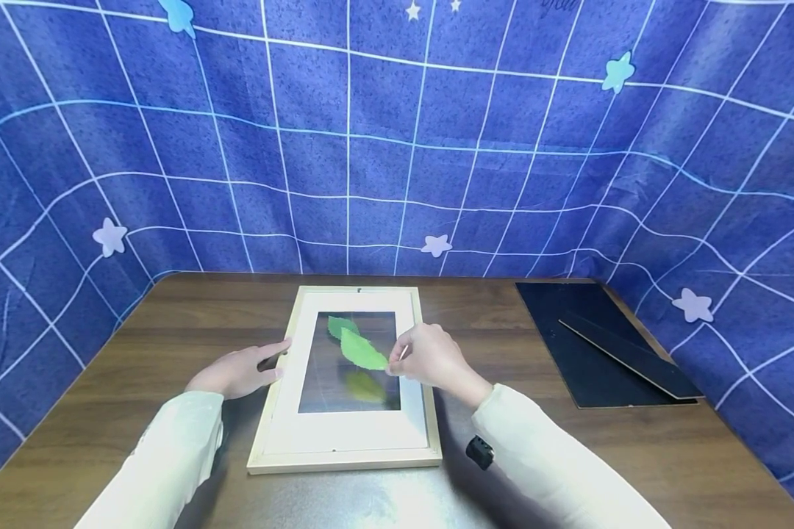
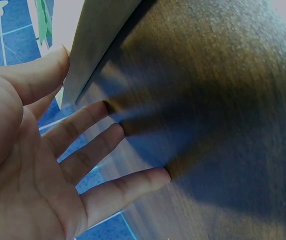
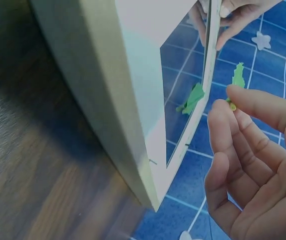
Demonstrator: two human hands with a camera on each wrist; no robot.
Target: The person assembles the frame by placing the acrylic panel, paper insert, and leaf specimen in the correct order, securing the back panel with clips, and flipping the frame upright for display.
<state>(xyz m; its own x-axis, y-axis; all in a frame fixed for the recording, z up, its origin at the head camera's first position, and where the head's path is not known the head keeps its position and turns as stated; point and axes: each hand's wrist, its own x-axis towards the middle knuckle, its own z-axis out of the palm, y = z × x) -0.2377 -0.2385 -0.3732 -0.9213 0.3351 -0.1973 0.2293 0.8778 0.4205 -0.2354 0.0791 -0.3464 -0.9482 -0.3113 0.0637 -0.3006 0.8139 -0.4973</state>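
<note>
On my feed I've got a green leaf pinched in the right hand over the pale frame, left hand spread against its left side.

From here I see both arms reach forward: the left hand with fingers spread and fairly straight, the right hand with thumb and fingertips pinched together, little finger bent.
</note>
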